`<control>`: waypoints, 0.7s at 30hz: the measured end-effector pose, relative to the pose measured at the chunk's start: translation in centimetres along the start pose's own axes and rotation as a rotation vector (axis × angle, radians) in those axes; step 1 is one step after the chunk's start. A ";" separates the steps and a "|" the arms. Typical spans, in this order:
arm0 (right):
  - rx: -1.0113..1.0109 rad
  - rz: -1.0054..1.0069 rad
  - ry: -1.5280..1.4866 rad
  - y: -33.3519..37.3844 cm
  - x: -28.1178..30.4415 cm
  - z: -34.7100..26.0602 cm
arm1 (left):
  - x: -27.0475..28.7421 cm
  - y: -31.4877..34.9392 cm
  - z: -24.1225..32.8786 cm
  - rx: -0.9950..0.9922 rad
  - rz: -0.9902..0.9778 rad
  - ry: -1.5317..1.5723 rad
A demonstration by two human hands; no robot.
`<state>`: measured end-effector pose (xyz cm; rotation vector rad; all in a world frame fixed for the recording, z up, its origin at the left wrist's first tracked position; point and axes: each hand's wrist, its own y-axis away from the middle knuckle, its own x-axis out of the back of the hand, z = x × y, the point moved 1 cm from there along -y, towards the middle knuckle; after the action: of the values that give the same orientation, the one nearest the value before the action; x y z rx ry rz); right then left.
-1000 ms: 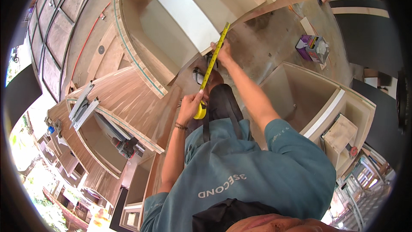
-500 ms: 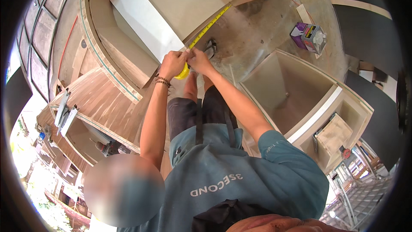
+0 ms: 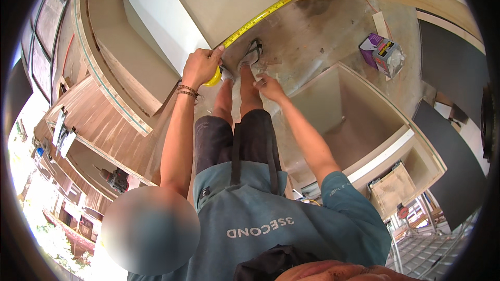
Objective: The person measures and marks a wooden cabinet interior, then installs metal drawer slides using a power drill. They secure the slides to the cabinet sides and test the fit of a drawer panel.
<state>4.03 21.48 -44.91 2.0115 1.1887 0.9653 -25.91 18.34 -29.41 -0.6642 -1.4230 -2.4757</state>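
Observation:
My left hand (image 3: 202,67) is wrapped round a yellow tape measure (image 3: 212,79), with the thumb at the mouth of the case. Its blade (image 3: 260,17) runs out along the front edge of a large wooden cabinet (image 3: 232,0), away to the upper right. Beside that hand lies the end of a white shelf-like panel (image 3: 165,13) within the cabinet. My right hand (image 3: 271,88) hovers apart from the tape, over my leg, its fingers curled together; whatever it may pinch is too small to make out.
To the right stands an open box-shaped cabinet (image 3: 336,67). Beyond it a purple and grey carton (image 3: 383,54) is on the floor. A curved slatted wooden cabinet (image 3: 112,117) is at left, near a power drill (image 3: 115,179). Dark panels (image 3: 450,158) line the right side.
My right hand has left the tape beside my left hand and moved right and down. My left hand still holds the tape measure; its blade stays extended along the cabinet edge. The view has shifted slightly.

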 end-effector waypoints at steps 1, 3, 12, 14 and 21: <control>0.006 -0.074 0.131 -0.1 -1.4 0.7 | 0.1 -0.2 0.3 0.012 0.002 -0.025; 0.035 -0.241 0.397 -0.2 -4.6 1.2 | -0.1 -0.4 0.3 0.026 0.035 -0.096; 0.195 -0.501 0.888 -1.4 -11.7 4.1 | -0.6 -0.1 3.1 0.040 0.180 -0.366; 0.106 -0.598 0.849 -1.6 -10.1 1.5 | -0.8 -0.3 3.1 0.010 0.207 -0.374; 0.451 0.112 -0.113 9.9 15.2 -24.4 | -0.6 0.4 2.6 -0.003 0.257 -0.280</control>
<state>-6.43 34.24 -19.39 2.4703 1.3310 0.6620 -24.50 20.37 -28.23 -1.1540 -1.3233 -2.2515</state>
